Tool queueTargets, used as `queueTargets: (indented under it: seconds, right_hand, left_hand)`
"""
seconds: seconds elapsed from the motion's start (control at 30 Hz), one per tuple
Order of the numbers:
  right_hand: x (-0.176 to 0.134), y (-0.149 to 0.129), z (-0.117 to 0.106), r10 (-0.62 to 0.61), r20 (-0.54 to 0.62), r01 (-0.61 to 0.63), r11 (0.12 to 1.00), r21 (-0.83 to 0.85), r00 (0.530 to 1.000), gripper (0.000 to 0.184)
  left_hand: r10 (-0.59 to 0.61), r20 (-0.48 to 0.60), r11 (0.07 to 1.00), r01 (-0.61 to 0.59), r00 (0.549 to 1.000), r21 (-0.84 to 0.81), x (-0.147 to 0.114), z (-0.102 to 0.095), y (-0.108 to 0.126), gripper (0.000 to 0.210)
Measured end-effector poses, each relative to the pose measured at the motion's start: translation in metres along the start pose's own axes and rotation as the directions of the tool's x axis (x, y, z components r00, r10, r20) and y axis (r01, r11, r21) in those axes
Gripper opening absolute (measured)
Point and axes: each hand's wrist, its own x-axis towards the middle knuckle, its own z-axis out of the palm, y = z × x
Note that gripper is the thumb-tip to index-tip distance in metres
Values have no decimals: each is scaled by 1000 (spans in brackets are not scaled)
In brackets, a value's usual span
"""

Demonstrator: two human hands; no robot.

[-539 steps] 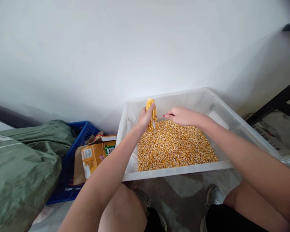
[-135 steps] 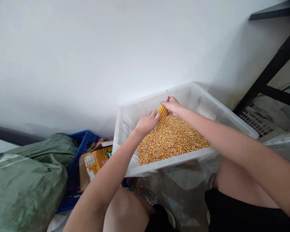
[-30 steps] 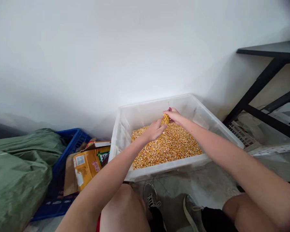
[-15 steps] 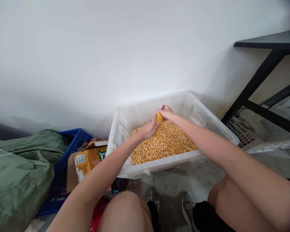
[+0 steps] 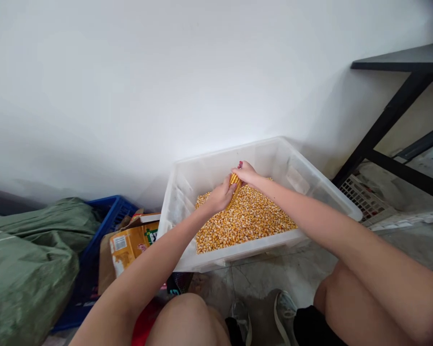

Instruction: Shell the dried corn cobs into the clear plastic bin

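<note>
An ear of corn (image 5: 234, 179) with yellow kernels is held tilted over a translucent white bin (image 5: 234, 252). My left hand (image 5: 222, 193) wraps round its lower part. At the upper end my right hand (image 5: 247, 173) is closed against the ear, its fingers partly hidden. A small dark red bit (image 5: 240, 164) pokes up by the right fingers; I cannot make out whether it belongs to the ear or is a separate thing. Beneath both hands lies a heap of loose corn kernels (image 5: 245, 218) in the bin.
The bin stands against a white wall (image 5: 166, 77). To the left are a green sack (image 5: 29, 269), a blue crate (image 5: 110, 216) and an orange printed carton (image 5: 130, 245). A dark-framed table (image 5: 386, 110) is at the right, with a white basket (image 5: 364, 199) below.
Both hands have shifted slightly left and down in view with the ear of corn, still gripping it. The camera view has tilted a little.
</note>
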Motion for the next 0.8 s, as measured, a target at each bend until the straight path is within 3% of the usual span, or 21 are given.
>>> queueTargets:
  seconds: [0.23, 0.47, 0.63, 0.8]
  right_hand:
    - [0, -3, -8, -5, 54, 2, 998, 59, 999, 25]
    - [7, 2, -13, -78, -92, 71, 995, -73, 993, 25]
    - [5, 1, -9, -94, -132, 77, 989, -129, 987, 22]
    - [3, 2, -10, -83, -140, 66, 990, -126, 987, 19]
  left_hand:
    - [87, 70, 996, -86, 994, -14, -2, -10, -1, 64]
    - [96, 125, 988, -79, 988, -133, 1, -10, 1, 67]
    - [31, 105, 999, -27, 994, -43, -2, -12, 6, 73]
    - [93, 68, 996, -93, 993, 2, -3, -9, 7, 65]
